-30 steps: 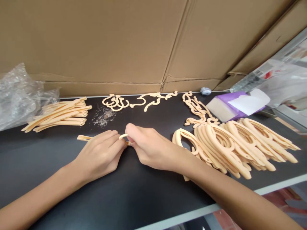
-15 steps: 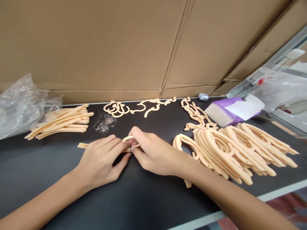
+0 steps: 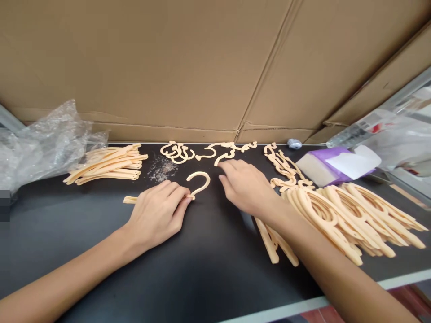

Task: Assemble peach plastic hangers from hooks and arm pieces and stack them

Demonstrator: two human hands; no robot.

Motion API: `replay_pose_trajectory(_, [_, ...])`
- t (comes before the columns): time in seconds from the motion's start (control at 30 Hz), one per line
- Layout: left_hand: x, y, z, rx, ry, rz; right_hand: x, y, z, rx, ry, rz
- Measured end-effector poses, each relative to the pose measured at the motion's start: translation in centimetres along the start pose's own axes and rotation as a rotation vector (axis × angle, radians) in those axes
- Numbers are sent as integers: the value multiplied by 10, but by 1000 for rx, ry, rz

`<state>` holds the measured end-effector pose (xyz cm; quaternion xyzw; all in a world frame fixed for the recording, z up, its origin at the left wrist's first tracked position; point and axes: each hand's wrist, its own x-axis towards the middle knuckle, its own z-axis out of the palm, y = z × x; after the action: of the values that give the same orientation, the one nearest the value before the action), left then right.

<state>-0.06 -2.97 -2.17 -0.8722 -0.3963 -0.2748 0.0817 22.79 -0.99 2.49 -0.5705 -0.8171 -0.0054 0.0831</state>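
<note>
My left hand is closed around a beige plastic hanger arm, pinching it at its inner end. From that end a curved hanger hook sticks out, its bend facing away from me. My right hand reaches over the black table, thumb and index finger slightly apart. Its index fingertip is at the near end of a loose curved hanger piece; whether they touch I cannot tell. More curved pieces lie just behind, and a cluster of loose hooks lies to their left.
A stack of hanger arms lies at left beside crumpled clear plastic. Wavy pieces and rows of hangers occupy the right side, near a purple tissue pack. Cardboard walls off the back.
My right hand has let go of the hook and moved right and away from me to the loose curved pieces. The left hand still holds the arm; the view has shifted slightly.
</note>
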Motion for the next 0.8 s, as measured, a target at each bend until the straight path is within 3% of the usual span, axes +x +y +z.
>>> replay_pose_trajectory(0.1, [-1,0,2,-9,21,46,8,-4,8,-178,-78,-57])
replay_pose_trajectory(0.27, [-3,-1,3,-12,24,45,18,-4,14,-134,-170,-105])
replay_pose_trajectory(0.43, [-2,-1,2,-31,-1,42,7,-1,0,55,-163,-199])
replay_pose_trajectory(0.53, [-1,-2,1,-51,-16,21,0,3,-8,179,-146,-176])
replay_pose_trajectory(0.67, [0,-2,1,-93,-34,6,-2,8,-7,134,-72,-77])
replay_pose_trajectory(0.8, [1,-3,1,-130,-18,43,-5,5,-1,112,-88,-106])
